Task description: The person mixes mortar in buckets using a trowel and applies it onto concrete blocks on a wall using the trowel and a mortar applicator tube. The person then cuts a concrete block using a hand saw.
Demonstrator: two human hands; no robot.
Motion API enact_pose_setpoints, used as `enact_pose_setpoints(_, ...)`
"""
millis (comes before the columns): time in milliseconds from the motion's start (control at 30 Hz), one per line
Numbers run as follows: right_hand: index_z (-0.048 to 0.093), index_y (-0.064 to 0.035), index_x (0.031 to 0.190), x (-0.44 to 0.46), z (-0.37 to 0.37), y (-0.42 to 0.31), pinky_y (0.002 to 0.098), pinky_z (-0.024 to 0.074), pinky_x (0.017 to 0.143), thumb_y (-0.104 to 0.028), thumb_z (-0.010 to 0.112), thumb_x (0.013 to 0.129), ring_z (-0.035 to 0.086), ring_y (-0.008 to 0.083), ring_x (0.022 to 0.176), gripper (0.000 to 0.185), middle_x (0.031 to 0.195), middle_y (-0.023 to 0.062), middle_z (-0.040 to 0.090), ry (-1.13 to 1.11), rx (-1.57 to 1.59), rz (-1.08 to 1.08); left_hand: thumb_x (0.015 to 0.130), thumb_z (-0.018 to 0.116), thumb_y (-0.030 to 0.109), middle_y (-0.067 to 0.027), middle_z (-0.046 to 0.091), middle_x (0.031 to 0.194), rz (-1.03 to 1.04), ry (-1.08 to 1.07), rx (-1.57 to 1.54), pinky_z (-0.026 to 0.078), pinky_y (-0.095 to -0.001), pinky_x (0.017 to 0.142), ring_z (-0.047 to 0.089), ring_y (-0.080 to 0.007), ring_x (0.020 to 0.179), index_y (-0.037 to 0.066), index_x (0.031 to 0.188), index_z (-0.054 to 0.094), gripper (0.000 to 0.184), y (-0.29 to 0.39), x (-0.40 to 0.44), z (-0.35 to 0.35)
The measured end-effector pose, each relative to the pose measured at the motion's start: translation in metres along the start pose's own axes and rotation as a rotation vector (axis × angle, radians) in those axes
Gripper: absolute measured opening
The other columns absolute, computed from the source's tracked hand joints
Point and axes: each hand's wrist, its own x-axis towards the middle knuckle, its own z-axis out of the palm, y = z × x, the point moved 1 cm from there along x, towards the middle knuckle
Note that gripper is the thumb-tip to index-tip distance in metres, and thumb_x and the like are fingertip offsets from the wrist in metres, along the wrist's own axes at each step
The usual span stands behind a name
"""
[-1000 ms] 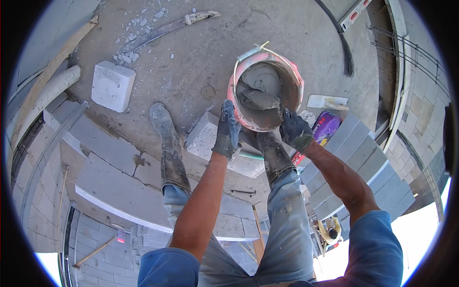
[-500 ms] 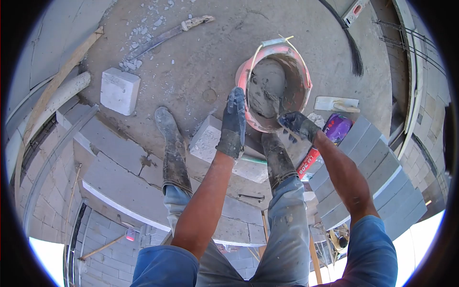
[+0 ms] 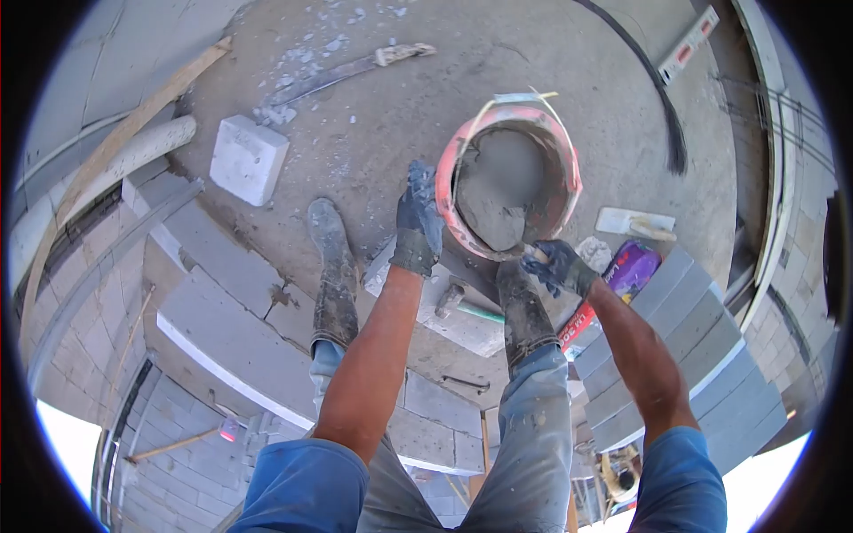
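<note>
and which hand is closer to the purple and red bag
Right. The right hand, gripping the trowel, is just left of the bag; the left hand is farther off, at the left side of the bucket.

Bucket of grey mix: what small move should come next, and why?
I'd probably push the trowel slightly deeper and turn the mix over. Its blade already lies in the mix, the right hand grips its handle, and the left hand is at the side of the bucket, well placed to steady it.
</note>
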Motion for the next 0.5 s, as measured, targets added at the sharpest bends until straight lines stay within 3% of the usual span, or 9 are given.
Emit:
enact_pose_setpoints(67,0.067,-0.0086,0.094,0.004,0.009,0.015,0.0278,0.0468,0.044,-0.025,0.068,0.092,0.058,0.0114,0.051,0.017,0.074,0.0014,0.067,0.044,0.025,-0.267,0.105,0.039,0.049,-0.0074,0.064,0.114,0.086,-0.353,0.150,0.048,-0.0319,0.093,0.061,-0.0184,0.104,0.007,0.130,0.055,0.052,-0.004,0.037,-0.037)
enact_pose_setpoints(133,0.066,-0.0083,0.092,0.016,0.016,0.017,0.0272,0.0443,0.041,-0.017,0.065,0.092,0.056,0.0083,0.052,0.008,0.075,0.0001,0.065,0.187,-0.203,-0.683,0.106,0.038,0.045,-0.0091,0.063,0.118,0.219,-0.199,0.281,0.045,-0.0345,0.098,0.060,-0.0186,0.109,0.006,0.132,0.053,0.049,0.006,0.049,-0.046)
enact_pose_setpoints(200,0.063,-0.0077,0.089,0.021,0.025,0.016,0.0265,0.0437,0.041,-0.010,0.064,0.091,0.055,0.0067,0.053,0.003,0.073,0.0002,0.063,0.187,-0.138,-0.656,0.106,0.040,0.037,-0.0150,0.049,0.139,0.422,-0.164,0.489,0.036,-0.0348,0.109,0.047,-0.0225,0.129,0.001,0.140,0.046,0.050,0.037,0.043,-0.061)
enact_pose_setpoints(233,0.062,-0.0072,0.088,0.011,0.029,0.009,0.0261,0.0442,0.041,-0.007,0.064,0.089,0.055,0.0067,0.053,0.002,0.071,0.0008,0.061,0.092,0.047,-0.368,0.105,0.041,0.030,-0.0194,0.037,0.153,0.495,-0.210,0.524,0.029,-0.0349,0.116,0.037,-0.0252,0.142,-0.002,0.144,0.041,0.051,0.056,0.032,-0.070)
enact_pose_setpoints(367,0.059,-0.0055,0.086,-0.026,0.052,-0.057,0.0254,0.0446,0.039,-0.009,0.065,0.088,0.054,0.0075,0.050,0.007,0.066,0.0006,0.058,0.168,0.063,-0.295,0.103,0.046,0.024,-0.0191,0.038,0.152,0.496,-0.067,0.174,0.032,-0.0380,0.114,0.039,-0.0319,0.140,0.002,0.144,0.042,0.046,0.097,-0.019,-0.119)
enact_pose_setpoints(400,0.059,-0.0049,0.085,-0.031,0.052,-0.068,0.0251,0.0445,0.039,-0.010,0.065,0.088,0.053,0.0075,0.049,0.008,0.065,0.0006,0.057,0.182,0.025,-0.285,0.101,0.050,0.023,-0.0188,0.039,0.151,0.773,0.072,0.543,0.032,-0.0404,0.114,0.037,-0.0337,0.140,0.003,0.142,0.043,0.047,0.108,-0.048,-0.138)
enact_pose_setpoints(433,0.058,-0.0048,0.085,-0.037,0.054,-0.081,0.0253,0.0447,0.039,-0.011,0.064,0.090,0.053,0.0073,0.048,0.010,0.065,0.0007,0.057,0.174,0.010,-0.324,0.100,0.053,0.022,-0.0183,0.039,0.150,0.919,0.218,0.746,0.032,-0.0406,0.114,0.039,-0.0327,0.139,0.003,0.143,0.042,0.048,0.126,-0.080,-0.154)
enact_pose_setpoints(467,0.058,-0.0047,0.085,-0.045,0.061,-0.099,0.0255,0.0448,0.039,-0.013,0.064,0.091,0.053,0.0070,0.048,0.012,0.065,0.0008,0.057,0.163,-0.011,-0.364,0.099,0.055,0.021,-0.0178,0.040,0.150,1.046,0.411,0.944,0.032,-0.0409,0.115,0.040,-0.0317,0.138,0.003,0.143,0.041,0.050,0.145,-0.112,-0.170)
enact_pose_setpoints(500,0.058,-0.0039,0.085,-0.052,0.067,-0.118,0.0255,0.0454,0.039,-0.014,0.063,0.091,0.053,0.0076,0.047,0.013,0.064,0.0014,0.057,0.148,-0.086,-0.424,0.100,0.055,0.019,-0.0172,0.040,0.150,1.047,0.582,0.966,0.032,-0.0391,0.115,0.044,-0.0277,0.136,0.002,0.145,0.039,0.051,0.168,-0.143,-0.188)
